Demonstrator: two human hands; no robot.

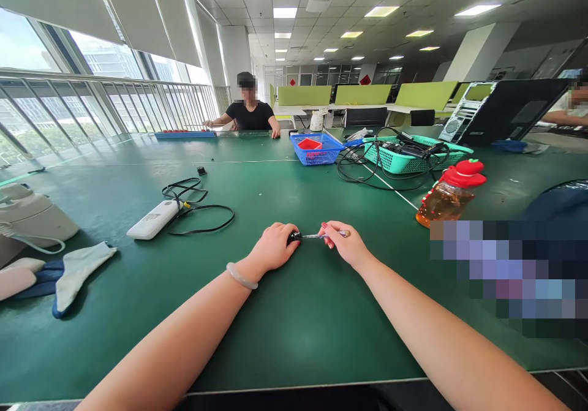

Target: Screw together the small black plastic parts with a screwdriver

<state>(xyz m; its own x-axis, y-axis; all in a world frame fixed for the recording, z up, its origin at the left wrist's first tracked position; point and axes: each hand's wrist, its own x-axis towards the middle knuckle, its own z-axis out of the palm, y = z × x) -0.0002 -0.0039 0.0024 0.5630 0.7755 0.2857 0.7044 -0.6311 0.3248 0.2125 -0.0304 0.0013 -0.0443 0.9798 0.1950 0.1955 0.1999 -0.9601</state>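
Note:
My left hand point(274, 247) rests on the green table point(294, 325), fingers curled around a small black object point(293, 237). My right hand point(342, 242) pinches a thin screwdriver point(321, 235) with a clear shaft and brownish end, its tip pointing left into the black object. The two hands are close together at the table's middle, a pale bangle on my left wrist.
A white power strip point(154, 219) with black cable lies to the left, gloves point(76, 270) and a white appliance point(32, 218) at far left. A red-capped bottle point(450, 193) lies right. Blue basket point(316, 149), green basket point(408, 154) of cables, a computer case point(500, 109). Another person sits across the table.

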